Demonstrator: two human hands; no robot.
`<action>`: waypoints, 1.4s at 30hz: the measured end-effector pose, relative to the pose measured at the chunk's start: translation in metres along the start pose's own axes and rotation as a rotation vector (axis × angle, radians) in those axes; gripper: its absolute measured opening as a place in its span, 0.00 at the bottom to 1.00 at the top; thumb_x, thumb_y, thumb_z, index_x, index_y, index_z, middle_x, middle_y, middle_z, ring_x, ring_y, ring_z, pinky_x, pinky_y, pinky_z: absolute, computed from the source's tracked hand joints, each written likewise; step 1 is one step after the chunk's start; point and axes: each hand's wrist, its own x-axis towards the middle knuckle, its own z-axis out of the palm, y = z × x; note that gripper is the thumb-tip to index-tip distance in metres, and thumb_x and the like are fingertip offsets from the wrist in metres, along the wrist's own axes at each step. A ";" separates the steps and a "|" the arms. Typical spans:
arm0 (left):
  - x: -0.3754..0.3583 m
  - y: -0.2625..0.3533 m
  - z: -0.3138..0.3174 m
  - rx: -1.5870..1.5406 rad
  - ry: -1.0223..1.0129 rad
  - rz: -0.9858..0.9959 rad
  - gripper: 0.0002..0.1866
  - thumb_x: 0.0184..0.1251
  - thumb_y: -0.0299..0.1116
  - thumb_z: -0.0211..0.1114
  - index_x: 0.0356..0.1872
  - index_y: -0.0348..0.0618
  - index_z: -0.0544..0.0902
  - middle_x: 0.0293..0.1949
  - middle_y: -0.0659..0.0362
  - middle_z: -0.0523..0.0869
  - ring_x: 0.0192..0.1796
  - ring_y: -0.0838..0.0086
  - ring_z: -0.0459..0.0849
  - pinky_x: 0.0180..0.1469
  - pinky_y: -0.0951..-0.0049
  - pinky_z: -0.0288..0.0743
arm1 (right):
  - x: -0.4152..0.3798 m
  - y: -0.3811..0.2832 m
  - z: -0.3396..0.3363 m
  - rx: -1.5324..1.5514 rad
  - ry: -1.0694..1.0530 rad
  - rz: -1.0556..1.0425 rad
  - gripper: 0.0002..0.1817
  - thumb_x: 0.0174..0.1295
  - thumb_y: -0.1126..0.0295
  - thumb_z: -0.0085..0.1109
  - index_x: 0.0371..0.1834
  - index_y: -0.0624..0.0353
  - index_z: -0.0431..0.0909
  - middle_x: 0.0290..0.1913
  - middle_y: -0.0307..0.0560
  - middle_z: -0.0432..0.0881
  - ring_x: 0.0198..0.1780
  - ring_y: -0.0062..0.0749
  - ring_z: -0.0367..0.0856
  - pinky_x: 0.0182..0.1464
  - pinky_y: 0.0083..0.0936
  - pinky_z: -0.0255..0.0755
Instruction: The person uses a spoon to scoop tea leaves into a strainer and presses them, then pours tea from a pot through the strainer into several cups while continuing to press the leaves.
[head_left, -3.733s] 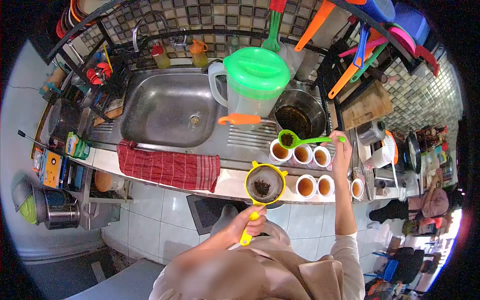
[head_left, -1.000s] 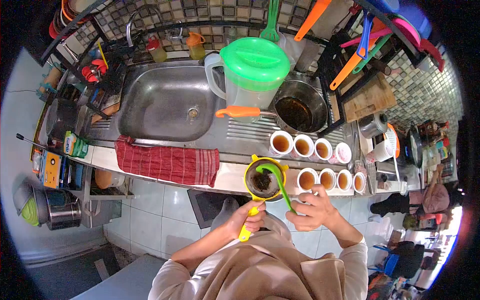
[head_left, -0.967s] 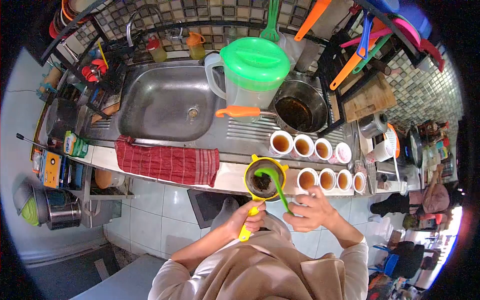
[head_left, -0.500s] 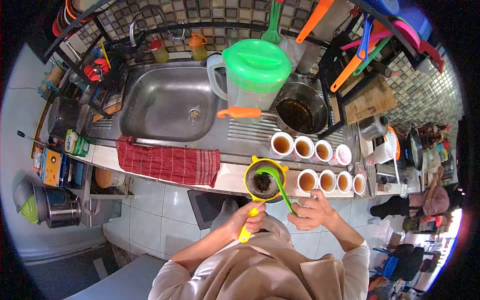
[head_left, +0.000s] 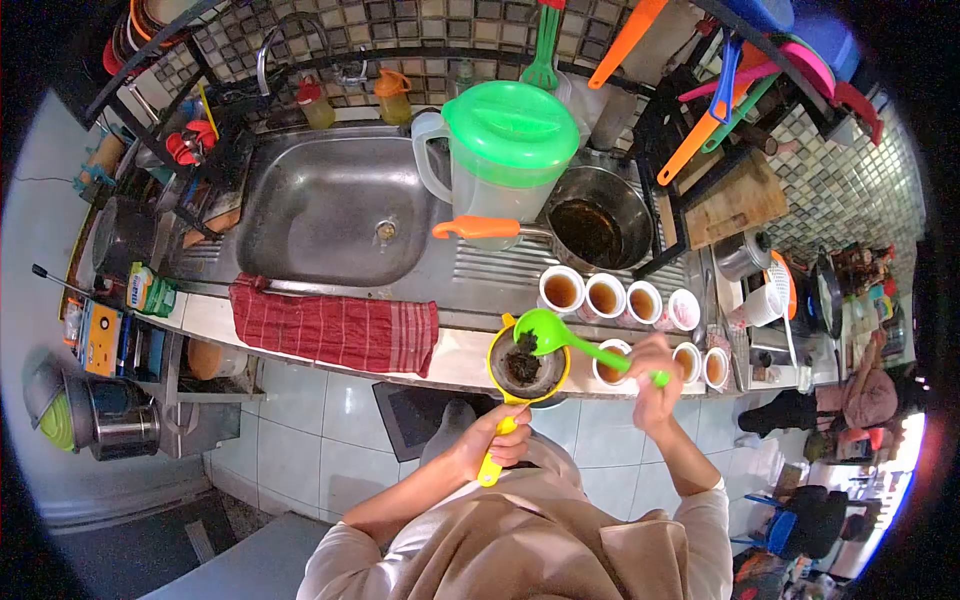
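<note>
My left hand [head_left: 492,438] is closed round the handle of a yellow strainer [head_left: 494,372], held level at the counter's front edge. Dark wet tea leaves lie in its mesh. In my right hand [head_left: 657,382] is a green ladle [head_left: 541,333], its bowl tilted over the strainer's far rim with dark leaves at its lip. To the right stand two rows of white cups [head_left: 561,289], most with brown tea inside. My right hand hides part of the front row. Behind them, a steel saucepan [head_left: 598,225] with an orange handle holds dark liquid.
A clear pitcher [head_left: 505,190] with a green lid stands behind the saucepan handle. To the left are a steel sink [head_left: 335,210] and a red checked cloth [head_left: 335,325] on the counter edge. Orange-handled utensils hang at upper right. Another person [head_left: 868,400] is at far right.
My right hand has risen and moved right, tipping the ladle so its bowl shows at the strainer's far rim. The strainer and my left hand have stayed in place.
</note>
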 end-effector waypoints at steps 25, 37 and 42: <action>0.002 0.000 -0.007 -0.020 -0.022 0.001 0.12 0.63 0.42 0.48 0.23 0.50 0.65 0.08 0.70 0.56 0.09 0.86 0.54 0.09 0.87 0.49 | 0.057 0.183 -0.026 -0.512 0.249 0.474 0.12 0.60 0.63 0.46 0.36 0.59 0.74 0.26 0.45 0.81 0.23 0.30 0.76 0.27 0.24 0.65; 0.002 -0.002 -0.007 -0.033 -0.033 0.028 0.11 0.63 0.42 0.48 0.24 0.49 0.66 0.09 0.70 0.57 0.09 0.86 0.54 0.08 0.87 0.49 | 0.062 0.173 -0.029 -0.417 0.362 0.522 0.12 0.61 0.65 0.46 0.36 0.62 0.74 0.25 0.44 0.81 0.24 0.19 0.73 0.29 0.17 0.64; 0.003 -0.002 -0.008 -0.039 -0.056 0.019 0.11 0.63 0.42 0.49 0.24 0.50 0.66 0.09 0.70 0.57 0.09 0.86 0.54 0.09 0.86 0.49 | 0.064 0.168 -0.029 -0.315 0.393 0.434 0.12 0.61 0.66 0.46 0.37 0.63 0.74 0.25 0.44 0.80 0.24 0.17 0.70 0.28 0.16 0.62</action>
